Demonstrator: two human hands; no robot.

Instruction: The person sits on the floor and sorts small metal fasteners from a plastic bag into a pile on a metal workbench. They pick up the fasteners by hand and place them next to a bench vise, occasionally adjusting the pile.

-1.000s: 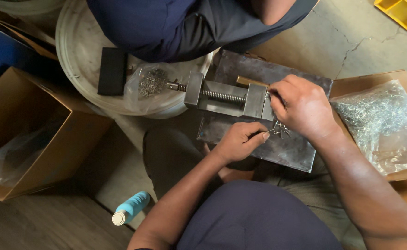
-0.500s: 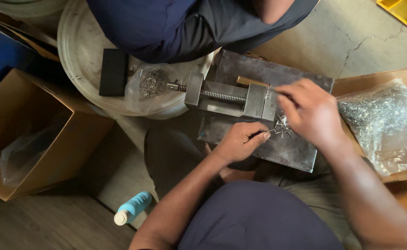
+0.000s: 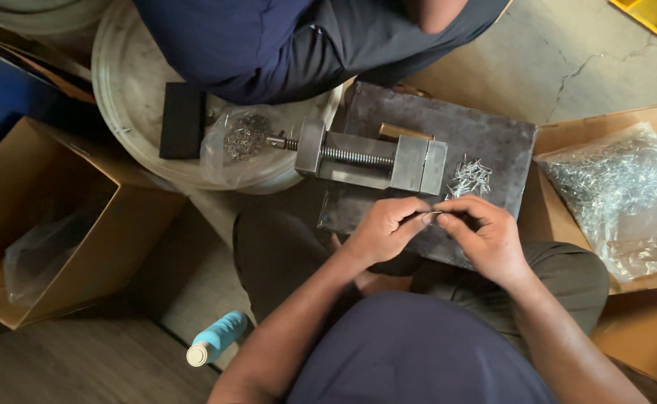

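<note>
- Small metal pin — a thin, bright sliver pinched between both hands just in front of the vise, on the near side of the dark steel plate.
- Left hand has its fingers curled closed, thumb and forefinger tips nipping one end of the pin; right hand pinches the other end the same way, fingertips of the two hands almost touching.
- Handling, as a judgement: the pin looks stiff, very light and smooth — easy to drop or flick away, so a fingertip pinch at the ends suits it better than a full grasp.
- Loose pins of the same kind lie in a small heap on the plate just beside the vise's right end.
- Clear bag of metal parts sits in a cardboard box well to the right of the vise; a smaller clear bag lies at the vise's screw end, on a round pale lid.
- Black block rests on that lid, further left of the vise; an open cardboard box stands far left, a pale blue bottle near left.
- Another person's dark clothing fills the space beyond the vise.
- Hard to make out: the pin's exact shape and length, mostly covered by fingertips; whether there is one piece or two cannot be told.
</note>
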